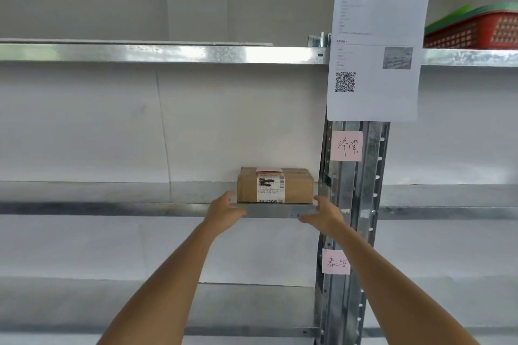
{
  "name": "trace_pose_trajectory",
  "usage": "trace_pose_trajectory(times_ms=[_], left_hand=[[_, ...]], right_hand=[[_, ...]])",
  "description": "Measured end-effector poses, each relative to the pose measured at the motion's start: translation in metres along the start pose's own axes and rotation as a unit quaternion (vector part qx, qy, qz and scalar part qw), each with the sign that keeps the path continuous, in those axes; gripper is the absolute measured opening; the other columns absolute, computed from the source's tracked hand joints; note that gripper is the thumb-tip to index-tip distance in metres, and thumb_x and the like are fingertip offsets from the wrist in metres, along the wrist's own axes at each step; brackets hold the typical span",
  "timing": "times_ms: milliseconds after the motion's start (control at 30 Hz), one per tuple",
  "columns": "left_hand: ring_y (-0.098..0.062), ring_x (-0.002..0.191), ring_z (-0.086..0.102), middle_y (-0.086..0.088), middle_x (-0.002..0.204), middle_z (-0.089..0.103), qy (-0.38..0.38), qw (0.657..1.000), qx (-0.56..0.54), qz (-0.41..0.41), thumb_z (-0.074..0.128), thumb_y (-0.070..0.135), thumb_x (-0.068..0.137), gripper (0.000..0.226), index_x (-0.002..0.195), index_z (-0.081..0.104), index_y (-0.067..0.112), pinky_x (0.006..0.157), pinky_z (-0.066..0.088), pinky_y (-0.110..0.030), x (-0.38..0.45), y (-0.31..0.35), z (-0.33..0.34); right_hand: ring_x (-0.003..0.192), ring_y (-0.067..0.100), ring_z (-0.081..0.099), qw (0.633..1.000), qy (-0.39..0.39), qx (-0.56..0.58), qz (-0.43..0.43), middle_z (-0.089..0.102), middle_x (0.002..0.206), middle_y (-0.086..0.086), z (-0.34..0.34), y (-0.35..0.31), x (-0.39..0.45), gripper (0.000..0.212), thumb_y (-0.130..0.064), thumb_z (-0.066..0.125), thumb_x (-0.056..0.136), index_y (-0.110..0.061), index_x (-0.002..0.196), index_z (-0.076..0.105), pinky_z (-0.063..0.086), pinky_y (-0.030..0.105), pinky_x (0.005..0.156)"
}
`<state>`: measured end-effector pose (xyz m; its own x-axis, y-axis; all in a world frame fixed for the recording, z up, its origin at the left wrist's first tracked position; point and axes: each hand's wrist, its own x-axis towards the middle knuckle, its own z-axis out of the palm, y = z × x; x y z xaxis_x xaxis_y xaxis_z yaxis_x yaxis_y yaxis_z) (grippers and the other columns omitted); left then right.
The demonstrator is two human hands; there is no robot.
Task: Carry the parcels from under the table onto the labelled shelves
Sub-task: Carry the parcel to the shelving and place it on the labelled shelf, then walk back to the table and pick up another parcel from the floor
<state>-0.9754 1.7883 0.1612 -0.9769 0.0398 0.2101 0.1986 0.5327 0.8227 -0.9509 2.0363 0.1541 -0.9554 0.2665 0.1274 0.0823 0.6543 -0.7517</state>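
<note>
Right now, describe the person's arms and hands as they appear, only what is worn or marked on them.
Both forearms are bare up to the bottom edge of the frame: no sleeves in view. The left hand and the right hand wear no gloves. No watch, bracelet, bandage or marking shows on either wrist or forearm. The fingers are too small and partly hidden to tell about rings.

I see the parcel (275,186) on the middle shelf (112,209), between my left hand (224,211) and right hand (325,214), just beyond both. The upright post (356,204) stands right of my right hand, carrying one note (346,146) above it and another (335,262) below.
</note>
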Motion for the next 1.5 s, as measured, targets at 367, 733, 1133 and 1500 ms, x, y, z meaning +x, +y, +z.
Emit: trace_pose_trajectory(times_ms=[367, 733, 1133, 1500], left_hand=[[-0.026, 0.124, 0.047, -0.011, 0.144, 0.041, 0.004, 0.999, -0.027, -0.040, 0.068, 0.022, 0.077, 0.072, 0.141, 0.035, 0.022, 0.090, 0.041, -0.029, -0.092, -0.038, -0.022], [-0.028, 0.125, 0.046, -0.009, 0.146, 0.041, 0.093, 0.989, 0.016, -0.116, 0.066, 0.022, 0.079, 0.067, 0.140, 0.038, 0.022, 0.096, 0.042, -0.031, -0.202, -0.151, -0.183], [-0.025, 0.121, 0.049, -0.008, 0.140, 0.047, 0.247, 0.939, 0.074, -0.227, 0.065, 0.025, 0.079, 0.068, 0.141, 0.037, 0.022, 0.085, 0.039, -0.025, -0.325, -0.276, -0.391], [-0.022, 0.105, 0.057, -0.011, 0.132, 0.055, 0.385, 0.842, 0.129, -0.356, 0.063, 0.029, 0.080, 0.067, 0.141, 0.037, 0.020, 0.083, 0.046, -0.028, -0.392, -0.377, -0.576]], right_hand=[[0.121, 0.029, 0.050, 0.987, -0.078, -0.111, -0.083, 0.042, 0.144, 0.012, 0.040, -0.021, -0.106, 0.068, -0.031, 0.059, 0.087, -0.021, 0.146, 0.026, 0.043, 0.036, 0.096], [0.121, 0.030, 0.051, 0.977, -0.175, -0.021, -0.121, 0.047, 0.139, 0.014, 0.191, -0.140, -0.205, 0.063, -0.034, 0.059, 0.086, -0.020, 0.142, 0.034, 0.043, 0.042, 0.102], [0.120, 0.030, 0.052, 0.901, -0.355, 0.020, -0.248, 0.047, 0.142, 0.013, 0.393, -0.306, -0.308, 0.066, -0.032, 0.063, 0.084, -0.021, 0.143, 0.034, 0.043, 0.034, 0.097], [0.128, 0.028, 0.047, 0.783, -0.499, 0.022, -0.372, 0.046, 0.143, 0.011, 0.586, -0.474, -0.373, 0.070, -0.034, 0.059, 0.084, -0.018, 0.145, 0.031, 0.040, 0.033, 0.098]])
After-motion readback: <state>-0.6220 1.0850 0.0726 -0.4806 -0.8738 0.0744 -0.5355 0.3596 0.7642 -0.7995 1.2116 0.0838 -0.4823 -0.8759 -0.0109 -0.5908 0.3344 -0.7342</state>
